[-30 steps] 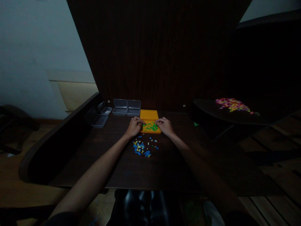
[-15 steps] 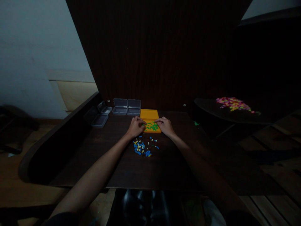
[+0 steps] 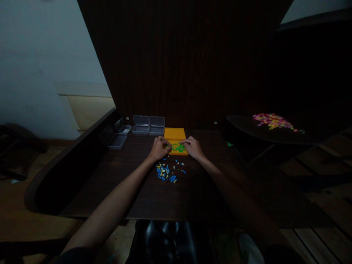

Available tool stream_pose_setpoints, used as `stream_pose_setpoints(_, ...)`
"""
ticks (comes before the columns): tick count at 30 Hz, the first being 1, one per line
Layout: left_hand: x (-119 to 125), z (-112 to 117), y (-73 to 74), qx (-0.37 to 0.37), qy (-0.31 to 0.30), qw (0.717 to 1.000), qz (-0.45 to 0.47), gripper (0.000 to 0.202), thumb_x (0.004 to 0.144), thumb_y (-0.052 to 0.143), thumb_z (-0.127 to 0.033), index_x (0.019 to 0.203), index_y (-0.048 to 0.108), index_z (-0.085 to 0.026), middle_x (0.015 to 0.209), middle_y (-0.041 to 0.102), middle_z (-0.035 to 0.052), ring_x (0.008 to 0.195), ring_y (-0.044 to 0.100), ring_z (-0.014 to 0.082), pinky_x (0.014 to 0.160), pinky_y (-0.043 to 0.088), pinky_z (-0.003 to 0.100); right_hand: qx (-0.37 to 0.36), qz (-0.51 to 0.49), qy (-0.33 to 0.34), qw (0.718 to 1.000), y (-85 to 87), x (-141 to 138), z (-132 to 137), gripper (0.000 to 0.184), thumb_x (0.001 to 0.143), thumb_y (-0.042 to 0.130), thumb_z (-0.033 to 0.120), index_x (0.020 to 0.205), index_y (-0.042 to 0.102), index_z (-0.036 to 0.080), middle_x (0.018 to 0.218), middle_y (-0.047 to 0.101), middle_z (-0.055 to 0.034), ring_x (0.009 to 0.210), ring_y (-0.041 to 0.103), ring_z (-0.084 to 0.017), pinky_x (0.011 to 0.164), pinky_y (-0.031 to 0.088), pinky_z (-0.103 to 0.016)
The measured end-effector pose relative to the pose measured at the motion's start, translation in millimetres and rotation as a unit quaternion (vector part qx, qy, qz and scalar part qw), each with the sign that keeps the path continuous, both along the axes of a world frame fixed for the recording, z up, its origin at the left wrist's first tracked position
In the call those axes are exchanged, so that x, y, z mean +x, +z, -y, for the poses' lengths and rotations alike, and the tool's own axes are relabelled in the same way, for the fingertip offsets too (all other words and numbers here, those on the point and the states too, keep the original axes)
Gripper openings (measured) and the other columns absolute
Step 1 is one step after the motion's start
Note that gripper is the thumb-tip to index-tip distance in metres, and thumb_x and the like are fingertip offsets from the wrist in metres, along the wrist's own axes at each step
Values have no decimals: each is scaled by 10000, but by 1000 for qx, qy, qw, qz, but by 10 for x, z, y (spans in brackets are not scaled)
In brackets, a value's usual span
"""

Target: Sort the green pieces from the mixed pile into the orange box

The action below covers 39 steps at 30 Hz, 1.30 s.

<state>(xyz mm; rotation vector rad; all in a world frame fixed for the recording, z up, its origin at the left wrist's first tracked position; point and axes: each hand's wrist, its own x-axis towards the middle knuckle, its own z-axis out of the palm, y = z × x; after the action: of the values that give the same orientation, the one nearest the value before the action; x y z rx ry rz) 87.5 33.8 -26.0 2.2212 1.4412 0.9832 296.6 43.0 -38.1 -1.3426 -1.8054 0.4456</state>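
An open orange box [image 3: 174,134] lies on the dark desk, its near half filled with small green pieces [image 3: 178,148]. My left hand [image 3: 159,147] sits at the box's left edge, fingers curled and pinched over the green pieces. My right hand [image 3: 193,146] rests on the box's right edge with fingers bent against it. A loose pile of blue, yellow and white small pieces [image 3: 165,172] lies on the desk just in front of both hands.
Several clear plastic boxes [image 3: 148,125] stand open at the back left, with further ones [image 3: 117,140] beside the desk's raised left rim. A heap of pink and yellow pieces [image 3: 272,121] lies on a side shelf at the right. A dark panel rises behind.
My left hand's fingers have crept a little further right into the green pieces. My right hand has stayed on the box's edge.
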Motion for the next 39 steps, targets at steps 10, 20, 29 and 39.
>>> stream_pose_setpoints(10, 103, 11, -11, -14, 58, 998, -3, 158, 784, 702, -350, 779, 731, -195, 948, 560, 62, 983, 513, 241, 924, 437, 377, -14, 9, -29, 999, 40, -30, 21, 152, 783, 603, 155, 795, 753, 174, 721, 517, 0, 649, 503, -119, 640, 402, -240)
stream_pose_setpoints(20, 94, -2, -1, -21, 49, 999, -6, 117, 815, 656, -276, 764, 726, -196, 914, 584, 62, 958, 524, 235, 943, 433, 386, -27, 4, -43, 999, 55, -21, -34, 166, 737, 698, 326, 723, 752, 169, 663, 539, 2, 592, 484, -108, 567, 352, -232)
stream_pose_setpoints(29, 107, 13, 34, -22, 56, 998, -5, 108, 815, 668, -261, 785, 748, -194, 939, 610, 61, 971, 543, 232, 962, 415, 399, -22, 14, -60, 998, 70, -40, -56, 129, 700, 714, 293, 714, 757, 173, 656, 592, -8, 601, 488, -116, 580, 355, -236)
stream_pose_setpoints(39, 84, 24, 6, -21, 35, 999, -21, 117, 831, 646, -274, 824, 740, -205, 953, 582, 57, 1021, 514, 243, 963, 404, 393, -25, 11, -53, 998, 22, -15, -103, 131, 697, 706, 255, 783, 776, 185, 671, 602, -12, 615, 492, -123, 594, 368, -241)
